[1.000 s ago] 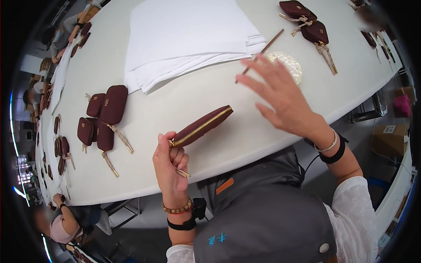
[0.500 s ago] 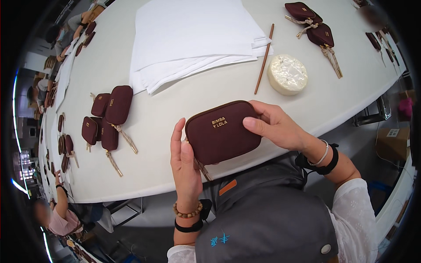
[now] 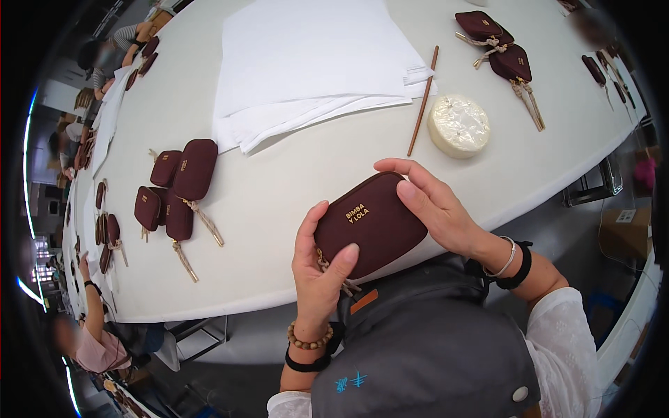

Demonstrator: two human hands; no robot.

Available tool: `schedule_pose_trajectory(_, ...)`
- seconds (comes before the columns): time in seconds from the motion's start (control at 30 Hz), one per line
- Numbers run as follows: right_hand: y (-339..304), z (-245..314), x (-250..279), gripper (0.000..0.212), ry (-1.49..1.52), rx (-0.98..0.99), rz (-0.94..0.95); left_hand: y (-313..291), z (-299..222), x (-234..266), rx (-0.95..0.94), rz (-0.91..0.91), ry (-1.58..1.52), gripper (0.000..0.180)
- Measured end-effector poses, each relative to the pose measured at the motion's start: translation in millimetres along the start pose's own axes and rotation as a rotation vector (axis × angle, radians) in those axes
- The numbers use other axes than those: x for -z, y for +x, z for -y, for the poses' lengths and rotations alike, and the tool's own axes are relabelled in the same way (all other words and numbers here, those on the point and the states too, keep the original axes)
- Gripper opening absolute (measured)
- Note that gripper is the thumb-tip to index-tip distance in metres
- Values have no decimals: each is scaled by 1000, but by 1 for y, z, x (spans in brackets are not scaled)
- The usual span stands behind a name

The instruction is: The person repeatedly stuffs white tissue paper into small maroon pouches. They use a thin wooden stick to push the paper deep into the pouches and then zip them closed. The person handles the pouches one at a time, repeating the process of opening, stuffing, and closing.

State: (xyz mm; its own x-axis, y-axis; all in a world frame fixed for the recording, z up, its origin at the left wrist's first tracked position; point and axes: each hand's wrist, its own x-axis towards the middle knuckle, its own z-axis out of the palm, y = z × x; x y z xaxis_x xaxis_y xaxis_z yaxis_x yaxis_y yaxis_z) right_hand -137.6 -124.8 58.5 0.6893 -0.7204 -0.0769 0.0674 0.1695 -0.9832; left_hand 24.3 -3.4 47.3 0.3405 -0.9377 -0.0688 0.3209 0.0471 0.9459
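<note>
Between my two hands, above the table's near edge, is a burgundy zip pouch [image 3: 376,226] with gold lettering on its front. My left hand [image 3: 319,261] grips its lower left corner, thumb across the front face and fingers behind. At the upper right corner my right hand [image 3: 433,205] holds it, thumb on the front and fingers along the top edge. A beige cord pull hangs from the zip by my left hand. The pouch is tilted, its right side higher than its left. Its back is hidden from view.
White paper sheets [image 3: 313,63] lie on the white table [image 3: 279,167]. To their right are a brown stick [image 3: 423,101] and a cream tape roll [image 3: 458,127]. Burgundy pouches lie in a left pile [image 3: 195,169] and a right pile [image 3: 510,63]. Other people sit along the left.
The pouch has turned counterclockwise and shifted slightly right. My left thumb has moved from its side edge onto the front, and my right fingers have come up over the top corner.
</note>
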Motion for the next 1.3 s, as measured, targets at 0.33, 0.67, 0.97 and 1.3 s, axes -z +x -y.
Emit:
schedule_pose_trajectory(0.33, -6, 4, 7, 41, -36, -82, 100, 0, -1, 1, -8, 151, -73, 73)
schedule_pose_trajectory(0.67, -7, 11, 9, 88, -183, -30, 261, -6, -2, 16, 65, 178, 99, 84)
schedule_pose_trajectory(0.97, -11, 5, 1, 68, -190, 149, 233, -10, 1, 11, -23, 108, 46, 100)
schedule_pose_trajectory(1.3, -10, -3, -1, 43, -343, 325, 112, 3, -4, 22, -137, 58, 277, 73)
